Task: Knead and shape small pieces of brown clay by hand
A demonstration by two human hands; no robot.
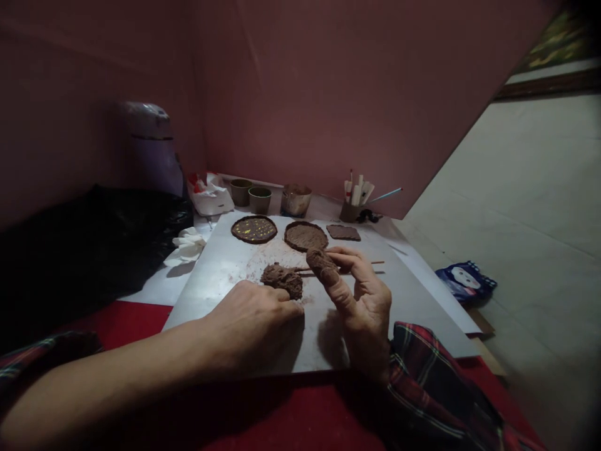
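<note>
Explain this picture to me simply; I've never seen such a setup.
There is no machine here, only a person's two bare hands. The single picture comes from a camera worn on the head, looking forward and down. On the pale board lie a round brown piece with yellow flecks, a plain round brown piece, a small rectangular brown piece and a crumbly lump. The right hand holds a smaller brown lump between thumb and fingers. The left hand is curled beside the crumbly lump; its palm is hidden.
</note>
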